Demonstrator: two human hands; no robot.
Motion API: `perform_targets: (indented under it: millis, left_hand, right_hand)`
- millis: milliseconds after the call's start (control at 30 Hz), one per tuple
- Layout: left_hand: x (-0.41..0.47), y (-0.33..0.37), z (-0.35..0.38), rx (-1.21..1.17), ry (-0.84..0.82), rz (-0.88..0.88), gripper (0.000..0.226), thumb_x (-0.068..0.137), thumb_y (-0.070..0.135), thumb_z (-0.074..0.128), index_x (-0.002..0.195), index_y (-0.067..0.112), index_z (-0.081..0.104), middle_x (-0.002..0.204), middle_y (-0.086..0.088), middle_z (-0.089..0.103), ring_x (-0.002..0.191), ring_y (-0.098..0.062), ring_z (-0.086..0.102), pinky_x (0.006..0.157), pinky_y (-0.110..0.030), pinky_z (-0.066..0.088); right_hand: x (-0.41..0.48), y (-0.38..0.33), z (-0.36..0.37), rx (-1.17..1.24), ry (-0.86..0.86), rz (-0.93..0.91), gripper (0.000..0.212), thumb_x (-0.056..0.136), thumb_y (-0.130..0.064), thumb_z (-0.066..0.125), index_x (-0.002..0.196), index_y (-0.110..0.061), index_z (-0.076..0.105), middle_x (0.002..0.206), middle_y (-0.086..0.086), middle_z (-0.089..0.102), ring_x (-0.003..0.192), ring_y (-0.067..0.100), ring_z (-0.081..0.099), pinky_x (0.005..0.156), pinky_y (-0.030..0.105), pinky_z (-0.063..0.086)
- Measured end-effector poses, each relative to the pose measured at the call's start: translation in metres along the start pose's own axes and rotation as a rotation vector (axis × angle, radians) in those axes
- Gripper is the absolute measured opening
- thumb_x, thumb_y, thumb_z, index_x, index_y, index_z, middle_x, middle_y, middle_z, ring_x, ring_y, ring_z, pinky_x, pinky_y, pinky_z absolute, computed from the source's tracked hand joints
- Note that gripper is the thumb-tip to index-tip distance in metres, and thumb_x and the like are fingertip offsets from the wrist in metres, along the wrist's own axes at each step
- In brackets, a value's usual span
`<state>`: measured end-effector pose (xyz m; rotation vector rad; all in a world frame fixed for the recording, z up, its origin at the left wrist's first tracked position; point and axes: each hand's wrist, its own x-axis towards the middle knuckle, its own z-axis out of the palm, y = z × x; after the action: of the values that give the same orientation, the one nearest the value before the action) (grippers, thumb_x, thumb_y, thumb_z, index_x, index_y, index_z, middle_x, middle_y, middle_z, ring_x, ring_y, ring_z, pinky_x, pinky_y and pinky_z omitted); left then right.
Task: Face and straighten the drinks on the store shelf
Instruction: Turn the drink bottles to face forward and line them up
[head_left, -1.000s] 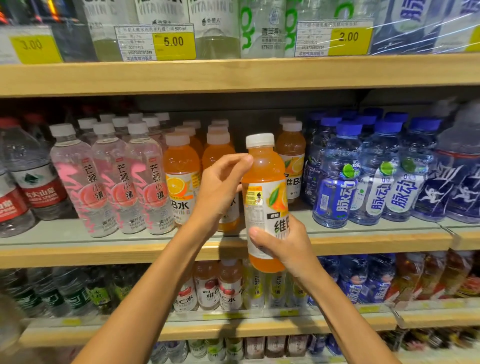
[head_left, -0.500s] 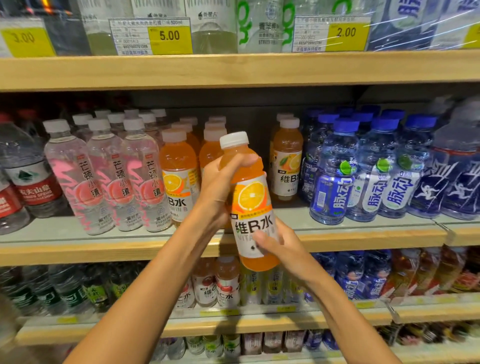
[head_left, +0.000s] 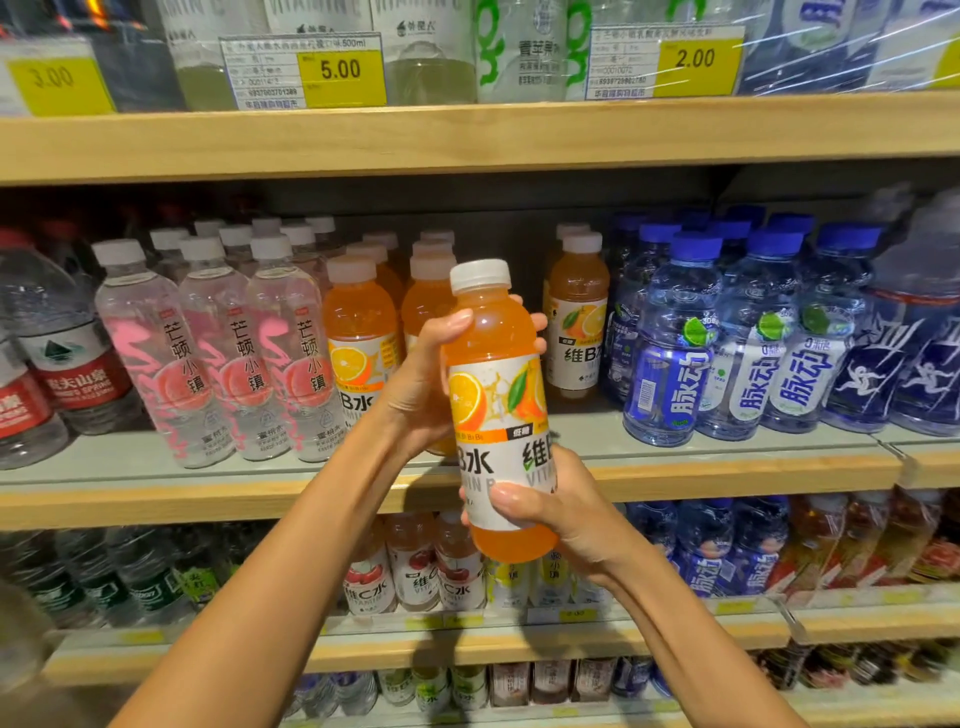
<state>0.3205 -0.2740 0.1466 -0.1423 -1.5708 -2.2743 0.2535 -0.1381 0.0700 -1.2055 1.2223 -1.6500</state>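
Orange drink bottle (head_left: 496, 415) is off the boards and in the air, held out in front of the middle shelf (head_left: 727, 470), close to upright with its white cap leaning a touch left. Left hand (head_left: 423, 384) wraps the shoulder, thumb over the front, fingertips peeking out past the far side. Right hand (head_left: 553, 512) cups the lower body from the right, thumb clamped across the bottom of the label. Both grips are closed firm on the bottle, forearms rising from below. Now look at that label: the name is split, one piece at each edge, so it isn't squared to the aisle yet. The smart play, I'd say, is to let the lower hand twist while the top hand steadies, until the lettering reads whole and centred. Then set it down in what looks like an opening between the orange row (head_left: 358, 343) and the lone orange bottle (head_left: 577, 322), base flush with the front edge, without nudging the blue bottles (head_left: 670, 358).
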Motion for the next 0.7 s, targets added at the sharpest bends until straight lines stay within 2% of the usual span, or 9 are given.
perform_targets:
  millis: [67, 167, 233, 300, 367, 433, 500, 633, 700]
  left_hand:
    - [-0.002, -0.002, -0.002, 0.263, 0.222, 0.048, 0.077, 0.054, 0.059, 0.082, 0.114, 0.016, 0.062, 0.112, -0.008, 0.071, 0.103, -0.023, 0.067, 0.082, -0.034, 0.055]
    - [-0.005, -0.005, 0.003, 0.44, 0.439, 0.174, 0.055, 0.072, 0.055, 0.069, 0.109, 0.015, 0.064, 0.111, -0.008, 0.07, 0.106, -0.026, 0.065, 0.088, -0.036, 0.052]
    - [-0.006, -0.006, 0.014, 0.519, 0.452, 0.212, 0.054, 0.076, 0.052, 0.061, 0.114, 0.015, 0.064, 0.112, -0.001, 0.069, 0.104, -0.014, 0.066, 0.085, -0.028, 0.053]
    - [-0.005, -0.009, 0.028, 0.56, 0.444, 0.233, 0.063, 0.071, 0.055, 0.062, 0.121, 0.017, 0.059, 0.111, 0.004, 0.068, 0.098, -0.003, 0.066, 0.077, -0.018, 0.053]
    - [-0.002, -0.012, 0.041, 0.57, 0.513, 0.27, 0.069, 0.065, 0.057, 0.069, 0.121, 0.02, 0.055, 0.105, 0.008, 0.066, 0.091, 0.002, 0.065, 0.07, -0.012, 0.052]
    - [0.002, -0.014, 0.049, 0.562, 0.61, 0.305, 0.06, 0.067, 0.047, 0.078, 0.116, 0.019, 0.056, 0.099, 0.006, 0.067, 0.087, -0.001, 0.066, 0.071, -0.015, 0.054]
    - [0.004, -0.014, 0.053, 0.536, 0.654, 0.338, 0.047, 0.073, 0.033, 0.08, 0.111, 0.014, 0.06, 0.097, 0.002, 0.069, 0.086, -0.007, 0.068, 0.075, -0.022, 0.056]
    - [0.007, -0.011, 0.051, 0.407, 0.571, 0.306, 0.013, 0.077, 0.018, 0.075, 0.087, 0.016, 0.067, 0.08, 0.003, 0.071, 0.076, -0.011, 0.069, 0.066, -0.023, 0.056]
    - [0.007, -0.008, 0.045, 0.276, 0.484, 0.212, 0.011, 0.076, 0.016, 0.074, 0.085, 0.014, 0.067, 0.085, -0.005, 0.072, 0.079, -0.02, 0.069, 0.067, -0.03, 0.057]
  right_hand:
    - [0.0, -0.001, 0.001, -0.076, 0.126, -0.039, 0.048, 0.059, -0.035, 0.076, 0.102, -0.017, 0.065, 0.095, 0.006, 0.074, 0.087, 0.02, 0.07, 0.073, 0.028, 0.055]
    - [0.002, -0.001, 0.002, -0.233, 0.329, -0.078, 0.053, 0.062, -0.032, 0.082, 0.108, -0.019, 0.058, 0.099, 0.0, 0.072, 0.09, 0.011, 0.069, 0.071, 0.02, 0.053]
    - [0.002, 0.0, 0.003, -0.362, 0.419, -0.07, 0.055, 0.07, -0.031, 0.082, 0.114, -0.023, 0.05, 0.104, -0.006, 0.067, 0.093, 0.005, 0.065, 0.076, 0.02, 0.052]
    - [0.001, 0.002, 0.005, -0.472, 0.458, -0.085, 0.052, 0.076, -0.031, 0.078, 0.115, -0.026, 0.044, 0.102, -0.012, 0.064, 0.09, -0.002, 0.062, 0.073, 0.017, 0.05]
    - [-0.002, 0.005, 0.009, -0.537, 0.483, -0.108, 0.053, 0.078, -0.028, 0.075, 0.117, -0.025, 0.04, 0.106, -0.009, 0.061, 0.093, 0.003, 0.061, 0.075, 0.026, 0.053]
    - [-0.003, 0.008, 0.014, -0.618, 0.509, -0.129, 0.063, 0.079, -0.023, 0.074, 0.127, -0.019, 0.035, 0.116, -0.001, 0.056, 0.103, 0.013, 0.058, 0.084, 0.038, 0.051]
    - [-0.005, 0.009, 0.017, -0.663, 0.52, -0.152, 0.076, 0.08, -0.023, 0.074, 0.138, -0.013, 0.027, 0.124, 0.002, 0.051, 0.112, 0.016, 0.053, 0.091, 0.04, 0.048]
    - [-0.011, -0.005, 0.01, -0.564, 0.444, -0.143, 0.081, 0.071, -0.047, 0.072, 0.136, -0.027, 0.028, 0.117, -0.011, 0.059, 0.102, 0.005, 0.061, 0.082, 0.03, 0.053]
    - [-0.013, -0.016, -0.003, -0.375, 0.307, -0.093, 0.078, 0.065, -0.057, 0.073, 0.13, -0.031, 0.038, 0.111, -0.017, 0.065, 0.101, 0.002, 0.064, 0.078, 0.02, 0.052]
